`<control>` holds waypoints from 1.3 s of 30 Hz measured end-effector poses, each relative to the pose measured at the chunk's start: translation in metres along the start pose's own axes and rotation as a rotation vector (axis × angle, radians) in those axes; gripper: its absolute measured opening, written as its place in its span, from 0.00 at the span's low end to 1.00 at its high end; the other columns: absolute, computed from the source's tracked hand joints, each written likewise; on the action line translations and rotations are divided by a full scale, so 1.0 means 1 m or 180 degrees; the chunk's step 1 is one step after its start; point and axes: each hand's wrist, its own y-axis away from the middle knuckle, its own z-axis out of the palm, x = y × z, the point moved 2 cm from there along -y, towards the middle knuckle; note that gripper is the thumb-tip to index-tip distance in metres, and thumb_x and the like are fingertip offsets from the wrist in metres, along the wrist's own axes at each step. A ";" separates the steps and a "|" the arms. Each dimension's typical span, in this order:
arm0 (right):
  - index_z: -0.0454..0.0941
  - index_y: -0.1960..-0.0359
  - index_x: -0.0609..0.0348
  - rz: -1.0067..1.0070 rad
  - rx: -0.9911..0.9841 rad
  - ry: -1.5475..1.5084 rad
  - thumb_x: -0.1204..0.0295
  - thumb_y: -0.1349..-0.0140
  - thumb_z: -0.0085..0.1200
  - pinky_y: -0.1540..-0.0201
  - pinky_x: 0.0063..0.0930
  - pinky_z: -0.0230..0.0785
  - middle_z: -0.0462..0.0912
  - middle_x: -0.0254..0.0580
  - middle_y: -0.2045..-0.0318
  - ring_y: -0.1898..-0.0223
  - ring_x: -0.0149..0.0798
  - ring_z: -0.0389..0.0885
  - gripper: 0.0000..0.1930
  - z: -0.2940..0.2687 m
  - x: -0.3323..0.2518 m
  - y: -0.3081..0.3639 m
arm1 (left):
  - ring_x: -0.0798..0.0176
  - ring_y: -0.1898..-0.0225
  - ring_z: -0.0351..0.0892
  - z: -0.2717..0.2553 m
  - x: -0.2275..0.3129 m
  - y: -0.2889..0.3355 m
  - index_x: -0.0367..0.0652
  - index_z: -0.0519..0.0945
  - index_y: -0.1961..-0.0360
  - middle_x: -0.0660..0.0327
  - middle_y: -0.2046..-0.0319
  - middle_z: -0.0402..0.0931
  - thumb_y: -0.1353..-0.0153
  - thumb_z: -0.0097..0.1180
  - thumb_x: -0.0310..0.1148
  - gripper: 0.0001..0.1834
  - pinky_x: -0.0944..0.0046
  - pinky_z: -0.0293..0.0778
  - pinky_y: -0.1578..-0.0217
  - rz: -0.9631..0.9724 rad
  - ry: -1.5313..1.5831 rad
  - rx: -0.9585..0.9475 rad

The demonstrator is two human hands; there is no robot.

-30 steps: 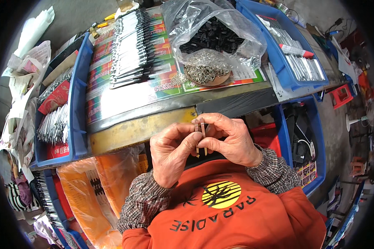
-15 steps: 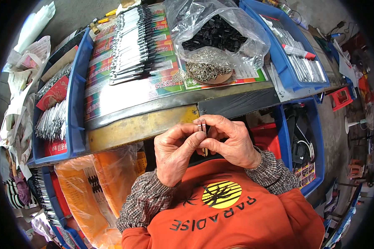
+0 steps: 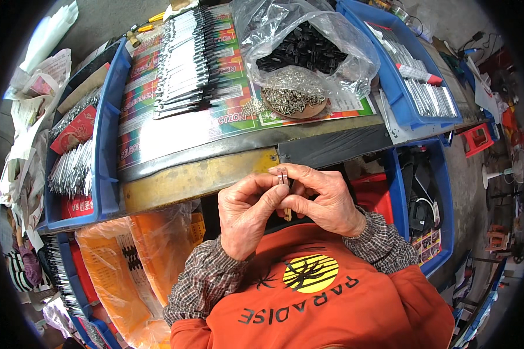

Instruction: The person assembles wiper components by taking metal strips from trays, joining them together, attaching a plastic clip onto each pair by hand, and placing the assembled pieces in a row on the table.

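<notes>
Metal pieces (image 3: 282, 175) near cluttered worktable (image 3: 198, 179)

We log the mat (image 3: 239, 81) as multicoloured: red, green and orange bands, white lettering. On it: white-and-black strips (image 3: 183, 64), silvery pins (image 3: 294, 99). Flanking it: blue left bin (image 3: 106, 168), blue right bin (image 3: 392, 70). Nearer us than the mat: yellowish table edge (image 3: 204, 179), silvery metal parts (image 3: 282, 176), black-and-white checked sleeves (image 3: 206, 282), orange-red sweatshirt (image 3: 332, 314) with yellow-and-black disc (image 3: 310, 273).
</notes>
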 end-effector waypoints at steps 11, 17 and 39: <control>0.78 0.56 0.65 -0.0014 -0.0385 -0.0285 0.76 0.41 0.60 0.75 0.17 0.69 0.80 0.35 0.72 0.78 0.23 0.75 0.12 -0.022 -0.007 -0.008 | 0.70 0.78 0.76 -0.005 0.016 -0.002 0.30 0.79 0.66 0.59 0.74 0.78 0.40 0.57 0.22 0.04 0.71 0.74 0.76 -0.0704 -0.0196 -0.0798; 0.78 0.65 0.67 0.0050 -0.0653 -0.0896 0.78 0.41 0.59 0.75 0.16 0.69 0.80 0.37 0.68 0.76 0.24 0.77 0.05 -0.025 -0.007 -0.006 | 0.75 0.76 0.73 -0.004 0.018 -0.001 0.32 0.79 0.64 0.65 0.75 0.76 0.39 0.58 0.24 0.05 0.74 0.70 0.75 -0.0849 -0.0184 -0.1122; 0.76 0.62 0.65 0.0134 -0.0092 -0.0604 0.76 0.40 0.59 0.73 0.16 0.70 0.79 0.34 0.70 0.73 0.22 0.76 0.08 -0.028 -0.006 -0.014 | 0.68 0.80 0.72 0.018 0.025 -0.003 0.37 0.79 0.65 0.60 0.79 0.72 0.48 0.62 0.20 0.08 0.69 0.67 0.78 0.1420 -0.2760 0.0101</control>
